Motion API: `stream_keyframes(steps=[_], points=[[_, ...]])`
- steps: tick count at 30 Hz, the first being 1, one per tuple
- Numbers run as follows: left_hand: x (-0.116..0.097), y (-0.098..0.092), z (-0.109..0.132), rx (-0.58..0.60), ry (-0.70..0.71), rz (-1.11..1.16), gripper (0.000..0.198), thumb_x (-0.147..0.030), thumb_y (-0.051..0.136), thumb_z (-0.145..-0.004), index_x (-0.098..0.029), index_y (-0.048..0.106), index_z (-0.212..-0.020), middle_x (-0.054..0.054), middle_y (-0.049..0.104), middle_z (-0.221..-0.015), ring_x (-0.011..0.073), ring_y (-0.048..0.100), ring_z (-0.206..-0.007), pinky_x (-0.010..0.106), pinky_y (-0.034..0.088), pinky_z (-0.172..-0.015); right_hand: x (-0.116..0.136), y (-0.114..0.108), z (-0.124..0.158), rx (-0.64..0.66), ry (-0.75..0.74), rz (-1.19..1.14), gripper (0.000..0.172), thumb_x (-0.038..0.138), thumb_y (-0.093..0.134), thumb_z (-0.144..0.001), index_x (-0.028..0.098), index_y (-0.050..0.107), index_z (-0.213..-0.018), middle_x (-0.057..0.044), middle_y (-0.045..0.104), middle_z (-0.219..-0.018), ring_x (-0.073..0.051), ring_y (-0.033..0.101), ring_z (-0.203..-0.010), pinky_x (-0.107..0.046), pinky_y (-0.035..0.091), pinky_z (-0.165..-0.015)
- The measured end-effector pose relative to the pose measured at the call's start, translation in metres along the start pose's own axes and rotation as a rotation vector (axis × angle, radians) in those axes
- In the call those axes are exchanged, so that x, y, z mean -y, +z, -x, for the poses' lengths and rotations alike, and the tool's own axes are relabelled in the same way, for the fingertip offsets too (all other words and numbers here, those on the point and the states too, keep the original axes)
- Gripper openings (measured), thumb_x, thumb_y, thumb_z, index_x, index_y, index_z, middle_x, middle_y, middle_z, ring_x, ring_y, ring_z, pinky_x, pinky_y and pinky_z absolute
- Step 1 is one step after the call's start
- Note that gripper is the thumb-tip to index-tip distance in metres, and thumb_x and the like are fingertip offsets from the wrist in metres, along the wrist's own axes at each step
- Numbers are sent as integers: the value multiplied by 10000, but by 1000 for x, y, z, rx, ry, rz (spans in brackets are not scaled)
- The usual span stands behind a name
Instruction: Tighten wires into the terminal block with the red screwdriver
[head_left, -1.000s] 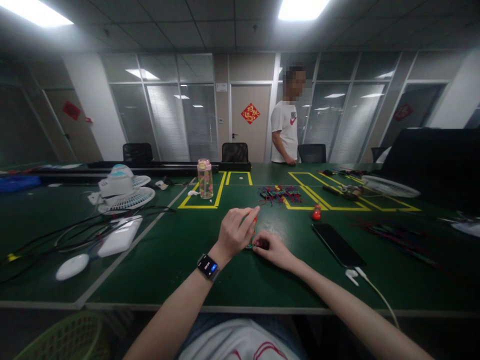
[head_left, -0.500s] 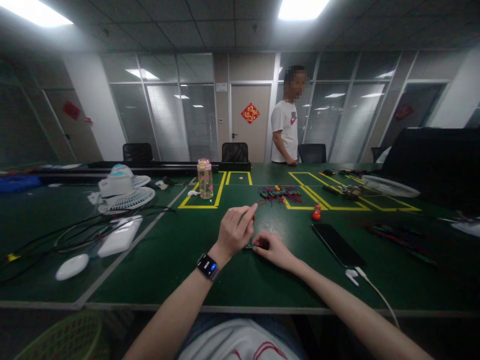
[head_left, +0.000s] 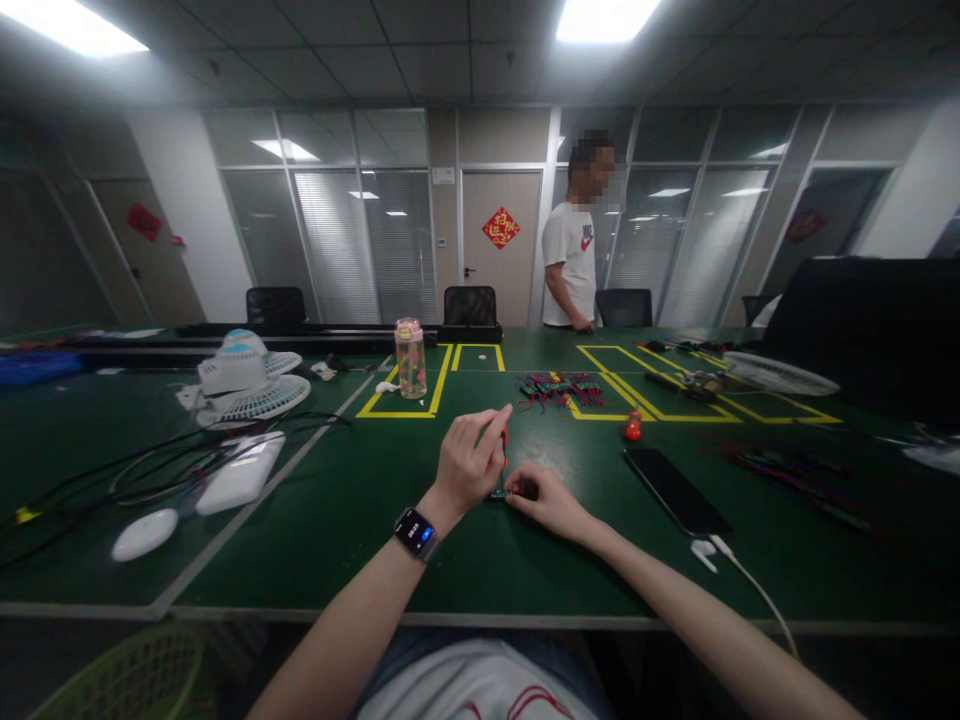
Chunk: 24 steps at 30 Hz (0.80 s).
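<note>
My left hand (head_left: 471, 455), wearing a wristwatch, is closed around an upright screwdriver with an orange handle (head_left: 505, 446). Its thin shaft points down to a small green circuit board (head_left: 496, 494) on the table. Fingers hide most of the handle. My right hand (head_left: 546, 497) pinches the board's right end between thumb and fingers. Something dark and reddish, perhaps wires, shows under the right palm. Beyond both hands lies a pile of small boards with red and blue wires (head_left: 559, 391).
To the right are a red-orange gourd-shaped object (head_left: 634, 426), a black phone (head_left: 675, 490), a white earbud (head_left: 704, 553) and more wired boards (head_left: 802, 485). A bottle (head_left: 410, 360), white fan (head_left: 251, 380) and cables are leftward. A person (head_left: 571, 255) stands across the green table (head_left: 315, 570).
More of the orange handle shows beside my left fingers, which have shifted slightly. My right hand stays in place on the board.
</note>
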<state>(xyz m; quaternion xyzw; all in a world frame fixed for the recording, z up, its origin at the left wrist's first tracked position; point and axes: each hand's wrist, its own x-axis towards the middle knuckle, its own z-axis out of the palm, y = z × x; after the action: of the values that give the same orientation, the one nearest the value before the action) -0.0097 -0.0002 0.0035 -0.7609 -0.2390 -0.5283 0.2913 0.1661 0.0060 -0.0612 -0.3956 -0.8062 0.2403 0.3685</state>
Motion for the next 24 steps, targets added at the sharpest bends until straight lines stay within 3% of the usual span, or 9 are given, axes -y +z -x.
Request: stream_keyframes(steps=[9,16,24], points=[[2,2,5,-32,-32,-48,330,-275,543,-917,-170,580,-1228,91,577,-944,193,564,-841,311,487,-740,-2,0,0,2,21,-7,115,82,640,-728,167,646,-805,11,583,-724,-133,536,-656,-240,422,-619],[1,1,3,3,-38,7,452,-148,384,-937,-137,454,-1384,133,616,-1080,214,584,-996,343,480,-851,-1,0,0,7,7,18,116,76,635,-728,169,645,-798,12,582,-715,-135,531,-658,-242,413,-620],[1,2,5,-31,-49,-40,362,-243,528,-920,-185,550,-1277,91,586,-957,196,572,-858,318,488,-765,-3,1,0,-3,17,-1,116,85,640,-726,170,649,-805,14,582,-716,-133,530,-651,-240,412,-610]])
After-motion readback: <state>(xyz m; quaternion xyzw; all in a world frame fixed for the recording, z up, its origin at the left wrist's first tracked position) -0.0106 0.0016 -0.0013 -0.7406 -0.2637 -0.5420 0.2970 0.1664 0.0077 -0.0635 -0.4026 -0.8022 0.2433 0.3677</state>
